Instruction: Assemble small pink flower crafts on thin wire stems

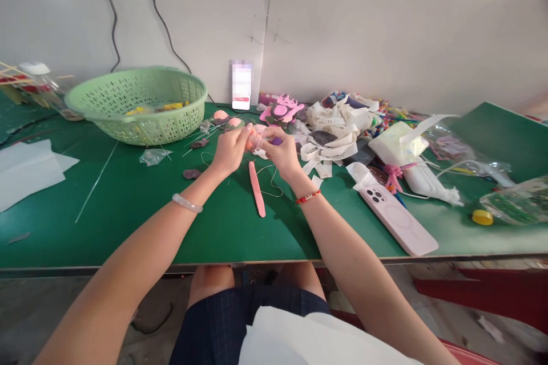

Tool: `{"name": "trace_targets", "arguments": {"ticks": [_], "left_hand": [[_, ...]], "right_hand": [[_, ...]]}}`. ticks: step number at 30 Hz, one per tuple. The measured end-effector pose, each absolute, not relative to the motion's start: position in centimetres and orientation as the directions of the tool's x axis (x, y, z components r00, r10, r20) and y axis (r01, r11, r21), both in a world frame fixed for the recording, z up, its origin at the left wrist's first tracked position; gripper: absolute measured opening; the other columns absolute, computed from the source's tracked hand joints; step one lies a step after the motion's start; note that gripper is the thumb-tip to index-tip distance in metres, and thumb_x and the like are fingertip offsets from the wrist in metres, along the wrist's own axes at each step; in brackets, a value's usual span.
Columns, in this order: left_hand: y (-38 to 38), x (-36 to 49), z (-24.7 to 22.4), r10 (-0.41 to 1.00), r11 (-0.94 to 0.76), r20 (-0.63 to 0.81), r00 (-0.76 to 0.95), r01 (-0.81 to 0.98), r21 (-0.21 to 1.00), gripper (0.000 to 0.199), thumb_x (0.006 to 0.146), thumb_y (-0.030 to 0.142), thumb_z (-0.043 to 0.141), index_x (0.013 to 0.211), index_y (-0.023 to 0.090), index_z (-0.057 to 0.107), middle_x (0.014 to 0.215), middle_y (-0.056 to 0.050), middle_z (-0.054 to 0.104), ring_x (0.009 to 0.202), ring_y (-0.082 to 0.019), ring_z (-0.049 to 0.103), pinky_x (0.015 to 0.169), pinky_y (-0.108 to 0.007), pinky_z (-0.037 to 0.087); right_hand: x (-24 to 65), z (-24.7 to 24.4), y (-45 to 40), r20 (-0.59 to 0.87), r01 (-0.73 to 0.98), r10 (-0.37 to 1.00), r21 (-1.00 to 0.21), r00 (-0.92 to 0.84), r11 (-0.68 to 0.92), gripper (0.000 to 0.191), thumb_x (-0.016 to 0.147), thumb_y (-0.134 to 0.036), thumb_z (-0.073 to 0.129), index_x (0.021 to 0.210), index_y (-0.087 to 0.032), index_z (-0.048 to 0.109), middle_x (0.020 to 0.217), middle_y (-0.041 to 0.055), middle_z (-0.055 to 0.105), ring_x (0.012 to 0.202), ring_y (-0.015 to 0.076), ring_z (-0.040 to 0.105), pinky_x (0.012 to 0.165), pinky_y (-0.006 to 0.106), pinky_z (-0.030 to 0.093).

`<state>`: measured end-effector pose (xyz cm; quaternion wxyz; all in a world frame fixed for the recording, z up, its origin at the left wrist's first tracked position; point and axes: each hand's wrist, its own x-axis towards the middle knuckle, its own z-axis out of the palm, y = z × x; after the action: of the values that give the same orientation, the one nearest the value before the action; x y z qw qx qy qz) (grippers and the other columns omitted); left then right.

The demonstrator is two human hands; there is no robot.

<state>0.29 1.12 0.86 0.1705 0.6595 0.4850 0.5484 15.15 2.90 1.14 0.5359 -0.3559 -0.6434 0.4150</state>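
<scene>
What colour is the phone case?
The rectangular phone case is pale pink; the head view shows it best.

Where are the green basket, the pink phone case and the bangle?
green basket (148, 131), head view, front wall
pink phone case (398, 222), head view, back panel
bangle (187, 203), head view, top of band

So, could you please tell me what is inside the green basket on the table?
Yellow pieces and darker bits lie in the basket; its near wall hides the rest of the bottom from view.

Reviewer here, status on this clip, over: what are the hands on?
Left hand and right hand pinching small clear piece. Purple bit at right hand. Pink strip, thin wire below on green table.
</scene>
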Motion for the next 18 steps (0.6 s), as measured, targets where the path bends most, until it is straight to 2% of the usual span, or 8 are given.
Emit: {"name": "trace_targets", "arguments": {"ticks": [4, 9, 13, 18], "left_hand": [[1.2, 0.1, 1.3, 0.817, -0.47, 0.564, -0.12, 0.428, 0.772, 0.057, 0.095, 0.067, 0.038, 0.062, 0.022, 0.048, 0.056, 0.0, 0.05, 0.058, -0.015, 0.05, 0.059, -0.03, 0.042], [1.6, -0.4, 1.4, 0.779, -0.515, 0.617, -0.112, 0.445, 0.732, 0.048, 0.094, 0.061, 0.049, 0.066, 0.021, 0.049, 0.061, 0.001, 0.048, 0.061, -0.014, 0.047, 0.061, -0.029, 0.038], [1.3, -0.5, 1.5, 0.774, -0.489, 0.62, -0.129, 0.499, 0.715, 0.048, 0.095, 0.058, 0.048, 0.063, 0.022, 0.045, 0.056, 0.002, 0.042, 0.057, -0.014, 0.043, 0.059, -0.03, 0.036], [1.2, -0.4, 1.6, 0.778, -0.472, 0.609, -0.156, 0.496, 0.729, 0.042, 0.095, 0.055, 0.049, 0.069, 0.022, 0.051, 0.059, 0.001, 0.052, 0.056, -0.015, 0.049, 0.059, -0.03, 0.038]], "right_hand": [[15.2, 1.1, 3.1, 0.394, -0.006, 0.912, -0.918, -0.111, 0.396, 0.032, 0.065, -0.04, 0.084, 0.069, -0.017, 0.063, 0.103, 0.0066, 0.06, 0.09, 0.0162, 0.059, 0.067, 0.028, 0.049], [15.5, 1.1, 3.6, 0.396, -0.041, 0.917, -0.918, -0.048, 0.394, 0.021, 0.063, -0.026, 0.083, 0.067, -0.017, 0.065, 0.097, 0.0053, 0.06, 0.092, 0.0165, 0.059, 0.073, 0.028, 0.05], [16.0, 1.3, 4.0, 0.39, 0.001, 0.921, -0.921, -0.017, 0.39, 0.02, 0.066, -0.029, 0.081, 0.067, -0.017, 0.065, 0.102, 0.0067, 0.061, 0.095, 0.0177, 0.059, 0.073, 0.029, 0.051], [16.4, 1.3, 3.9, 0.379, -0.003, 0.924, -0.925, -0.06, 0.379, 0.025, 0.069, -0.04, 0.08, 0.076, -0.017, 0.071, 0.108, 0.0088, 0.064, 0.089, 0.0169, 0.059, 0.064, 0.027, 0.049]]}}
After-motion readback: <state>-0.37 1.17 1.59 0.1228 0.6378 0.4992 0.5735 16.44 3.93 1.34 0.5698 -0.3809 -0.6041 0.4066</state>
